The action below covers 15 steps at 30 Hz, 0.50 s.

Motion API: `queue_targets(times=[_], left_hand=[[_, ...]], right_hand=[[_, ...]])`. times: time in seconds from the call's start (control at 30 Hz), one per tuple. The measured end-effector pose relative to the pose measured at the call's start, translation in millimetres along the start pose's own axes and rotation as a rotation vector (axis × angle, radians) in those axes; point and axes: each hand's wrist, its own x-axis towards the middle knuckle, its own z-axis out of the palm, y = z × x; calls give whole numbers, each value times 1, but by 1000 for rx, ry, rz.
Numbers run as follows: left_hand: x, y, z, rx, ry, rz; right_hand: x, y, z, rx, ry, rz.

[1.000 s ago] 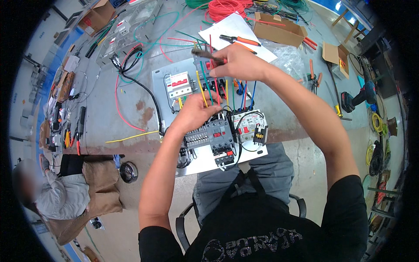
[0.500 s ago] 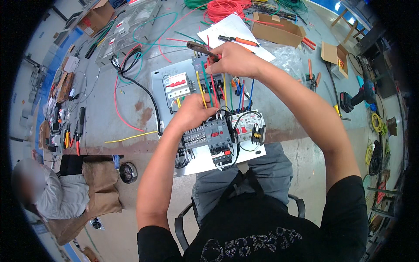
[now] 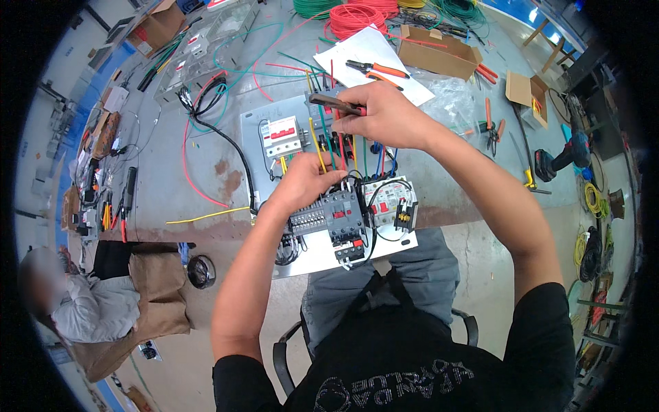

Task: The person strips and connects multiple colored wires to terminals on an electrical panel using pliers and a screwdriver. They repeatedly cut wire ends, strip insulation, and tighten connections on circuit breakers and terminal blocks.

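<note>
A white mounting plate (image 3: 255, 134) carrying electrical parts lies at the table's near edge and juts over my lap. My right hand (image 3: 390, 115) is closed around pliers (image 3: 334, 104), whose dark jaws point left above the wires. Below, my left hand (image 3: 305, 182) pinches at the lower part of upright coloured wires; its fingertips partly hide which strands it holds. A green wire (image 3: 325, 141) and a yellow wire (image 3: 316, 144) stand beside those fingers. Close to it sit a dark grey contactor (image 3: 342, 214), a terminal strip (image 3: 307, 218) and a white breaker (image 3: 282, 137).
Wire strippers with orange handles (image 3: 377, 69) rest on white paper (image 3: 343, 51). Red wire coils (image 3: 353, 22), an open cardboard box (image 3: 439, 55) and a cordless drill (image 3: 564, 156) lie around the far and right sides. Another person (image 3: 103, 302) sits at the lower left.
My right hand and the pliers have moved slightly right and down, nearer to me. My left hand stays at the wires, shifted very little.
</note>
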Motion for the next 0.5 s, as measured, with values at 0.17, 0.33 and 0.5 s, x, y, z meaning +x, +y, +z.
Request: queue_targets(times=[0.17, 0.33, 0.5], left_hand=[[1, -7, 0, -17, 10, -25], [1, 5, -1, 44, 20, -47], [0, 5, 2, 31, 59, -26]], right_hand=[[4, -3, 0, -7, -25, -21], [-10, 0, 8, -81, 49, -309], [-12, 1, 11, -91, 76, -353]])
